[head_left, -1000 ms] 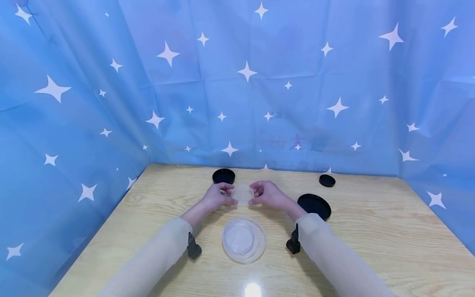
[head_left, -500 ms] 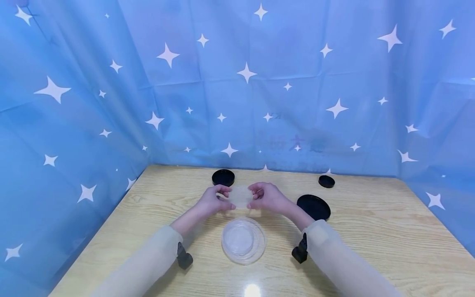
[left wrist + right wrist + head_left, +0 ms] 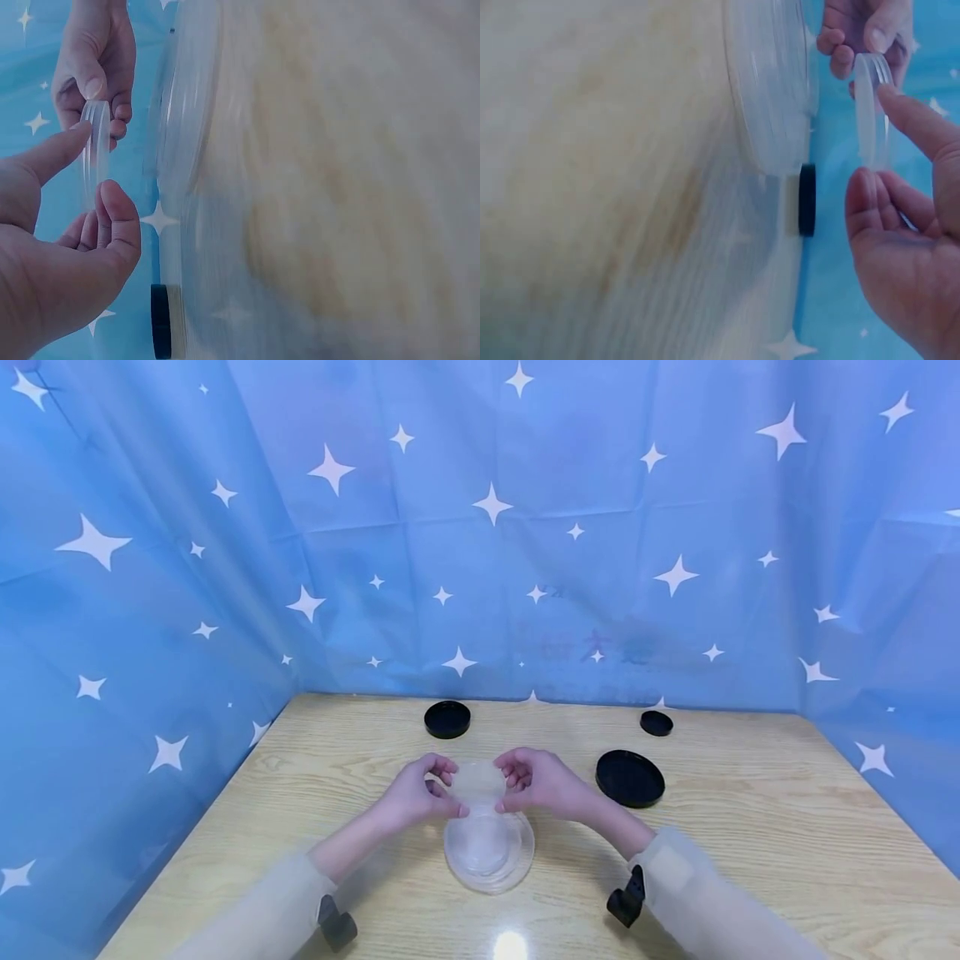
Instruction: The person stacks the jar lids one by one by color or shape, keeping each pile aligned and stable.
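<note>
A small, shallow, clear round plastic dish [image 3: 478, 785] is up off the table between both hands. My left hand [image 3: 422, 793] pinches its left side, thumb at the near edge and fingers at the far edge. The right hand [image 3: 546, 787] grips the opposite side the same way. Seen from the left wrist, the dish [image 3: 96, 154] is edge-on with ridges round its wall; the right wrist view shows the dish [image 3: 868, 112] likewise. Just below and nearer stands a stack of wider clear round dishes [image 3: 517, 864], which the held dish partly overlaps in the head view.
Three black round shallow lids lie on the wooden table [image 3: 750, 827]: a medium lid [image 3: 447, 721] at the back, a small lid [image 3: 656, 724] at the back right, and a large lid [image 3: 630, 779] beside the right forearm. A blue star-patterned curtain [image 3: 600, 568] hangs behind.
Both hands have drawn the small clear dish back toward the person, from beyond the stack to over its far edge. The stack and black lids stay put.
</note>
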A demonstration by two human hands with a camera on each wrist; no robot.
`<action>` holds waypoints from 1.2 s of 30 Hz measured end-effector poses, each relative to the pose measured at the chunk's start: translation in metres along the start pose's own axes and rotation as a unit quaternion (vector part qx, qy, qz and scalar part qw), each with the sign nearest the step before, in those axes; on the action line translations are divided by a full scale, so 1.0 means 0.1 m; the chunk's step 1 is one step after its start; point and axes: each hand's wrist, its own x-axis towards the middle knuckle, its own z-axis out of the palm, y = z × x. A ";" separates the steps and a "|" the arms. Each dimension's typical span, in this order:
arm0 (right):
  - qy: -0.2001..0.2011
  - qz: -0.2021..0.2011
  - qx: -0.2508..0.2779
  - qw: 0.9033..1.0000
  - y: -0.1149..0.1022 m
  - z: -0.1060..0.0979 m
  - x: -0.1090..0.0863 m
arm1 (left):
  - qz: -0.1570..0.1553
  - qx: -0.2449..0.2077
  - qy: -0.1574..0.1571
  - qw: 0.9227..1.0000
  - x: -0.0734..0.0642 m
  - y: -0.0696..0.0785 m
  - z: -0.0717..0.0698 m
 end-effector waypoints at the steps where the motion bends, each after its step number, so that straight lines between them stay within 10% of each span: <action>1: -0.004 -0.002 0.006 1.000 -0.01 0.02 -0.03 | -0.001 0.000 -0.003 1.000 -0.04 0.00 0.00; 12: -0.030 -0.014 0.006 0.999 -0.04 0.17 -0.24 | 0.014 0.032 -0.028 0.999 -0.31 -0.04 0.10; 36: -0.036 -0.028 -0.068 0.997 -0.01 0.28 -0.32 | 0.037 0.075 -0.038 0.996 -0.38 -0.09 0.14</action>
